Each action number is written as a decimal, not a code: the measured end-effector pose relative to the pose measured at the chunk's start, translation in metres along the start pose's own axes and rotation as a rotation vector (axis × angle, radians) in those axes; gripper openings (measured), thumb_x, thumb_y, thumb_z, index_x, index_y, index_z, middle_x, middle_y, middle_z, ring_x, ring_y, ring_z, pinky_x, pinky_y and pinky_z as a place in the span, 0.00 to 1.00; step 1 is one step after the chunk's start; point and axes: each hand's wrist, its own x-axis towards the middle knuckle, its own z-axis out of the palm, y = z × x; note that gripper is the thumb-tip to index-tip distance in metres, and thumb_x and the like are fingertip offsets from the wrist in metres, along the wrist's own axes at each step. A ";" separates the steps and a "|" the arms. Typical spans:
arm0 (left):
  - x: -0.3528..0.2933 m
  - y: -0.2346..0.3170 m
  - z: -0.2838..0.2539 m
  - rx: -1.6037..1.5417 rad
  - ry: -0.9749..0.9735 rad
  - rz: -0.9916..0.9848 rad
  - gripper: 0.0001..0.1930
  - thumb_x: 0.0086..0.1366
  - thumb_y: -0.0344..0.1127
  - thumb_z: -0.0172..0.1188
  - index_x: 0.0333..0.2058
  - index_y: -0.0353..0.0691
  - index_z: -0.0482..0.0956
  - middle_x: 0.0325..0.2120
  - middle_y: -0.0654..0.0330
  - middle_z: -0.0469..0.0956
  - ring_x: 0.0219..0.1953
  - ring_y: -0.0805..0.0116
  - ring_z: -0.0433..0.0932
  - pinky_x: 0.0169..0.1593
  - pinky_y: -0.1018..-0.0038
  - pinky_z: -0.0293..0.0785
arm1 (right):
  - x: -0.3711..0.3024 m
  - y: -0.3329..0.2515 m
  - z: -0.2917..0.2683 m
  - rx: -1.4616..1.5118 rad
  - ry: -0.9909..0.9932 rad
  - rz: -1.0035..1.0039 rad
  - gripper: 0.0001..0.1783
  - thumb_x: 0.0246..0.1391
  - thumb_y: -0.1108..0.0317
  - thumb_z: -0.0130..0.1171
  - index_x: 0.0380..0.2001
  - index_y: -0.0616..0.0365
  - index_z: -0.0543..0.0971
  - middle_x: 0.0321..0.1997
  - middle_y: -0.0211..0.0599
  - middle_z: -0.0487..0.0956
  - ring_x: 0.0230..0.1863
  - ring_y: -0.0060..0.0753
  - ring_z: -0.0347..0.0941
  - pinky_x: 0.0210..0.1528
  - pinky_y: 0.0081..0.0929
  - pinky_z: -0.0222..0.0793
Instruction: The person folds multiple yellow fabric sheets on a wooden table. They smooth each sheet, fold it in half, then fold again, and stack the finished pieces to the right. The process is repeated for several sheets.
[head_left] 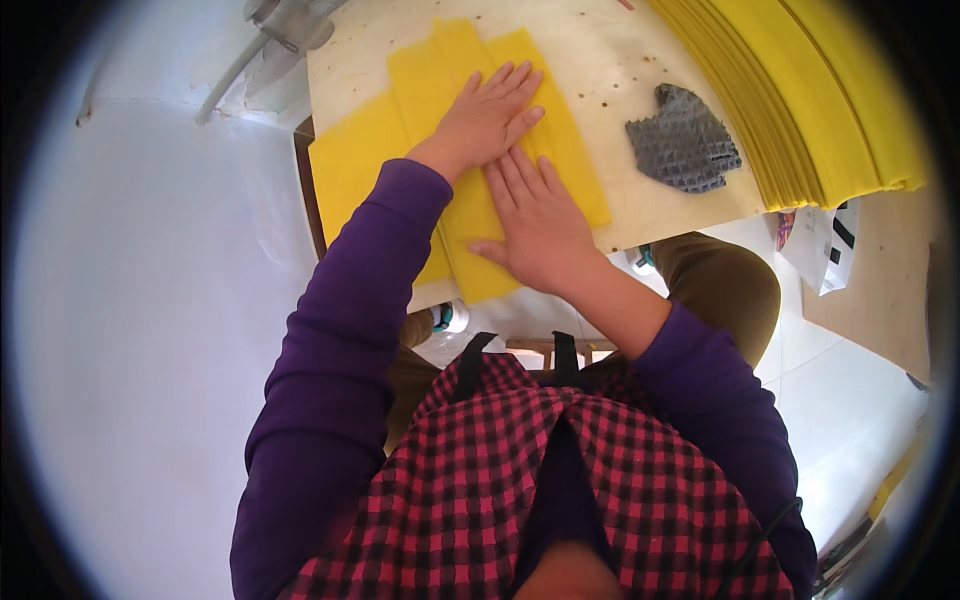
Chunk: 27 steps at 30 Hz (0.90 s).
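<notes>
The yellow sheets (425, 100) lie on the left part of the wooden desk (350, 60), and they reach from near the far side down to the near edge. Both hands are spread flat upon them and grasp nothing. The left hand (488, 118) lies farther from the near edge, while the right hand (543, 230) is closer to it, its fingertips just beside the heel of the left one, or touching it.

The step in hand seems to be pressing or smoothing. To do it well, I would advise to keep the fingers straight, to spread the pressure evenly over both palms, and to move along the straight edges, so that no layer slips or makes a wrinkle.

The sheets look thin, soft and matte, like a non-woven cloth; their outlines are straight, and the layers overlap at slightly different angles. Toward the right edge of the desk rises a thick yellow stack (830, 90) with many folded layers. Between them is a dark grey piece (680, 135), bumpy like a waffle, with an irregular outline.
</notes>
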 end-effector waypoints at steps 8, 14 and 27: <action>-0.002 0.009 0.003 0.169 0.058 -0.006 0.33 0.70 0.58 0.38 0.66 0.42 0.55 0.67 0.57 0.54 0.69 0.59 0.51 0.69 0.57 0.46 | -0.078 -0.018 -0.015 0.125 -0.150 -0.039 0.47 0.55 0.41 0.51 0.66 0.66 0.54 0.71 0.50 0.53 0.74 0.44 0.40 0.73 0.41 0.35; -0.003 0.013 0.000 0.194 0.030 -0.042 0.33 0.70 0.57 0.40 0.67 0.46 0.52 0.68 0.58 0.52 0.70 0.60 0.48 0.70 0.58 0.43 | -0.114 -0.003 -0.038 0.435 0.054 -0.047 0.30 0.54 0.57 0.59 0.57 0.61 0.69 0.60 0.45 0.69 0.63 0.46 0.61 0.67 0.43 0.52; -0.008 0.000 0.005 -0.057 0.260 0.020 0.28 0.71 0.52 0.41 0.64 0.44 0.60 0.66 0.55 0.57 0.69 0.56 0.50 0.69 0.55 0.44 | -0.076 0.007 -0.024 1.124 -0.051 0.731 0.16 0.61 0.61 0.56 0.35 0.67 0.76 0.25 0.36 0.79 0.22 0.22 0.76 0.25 0.19 0.72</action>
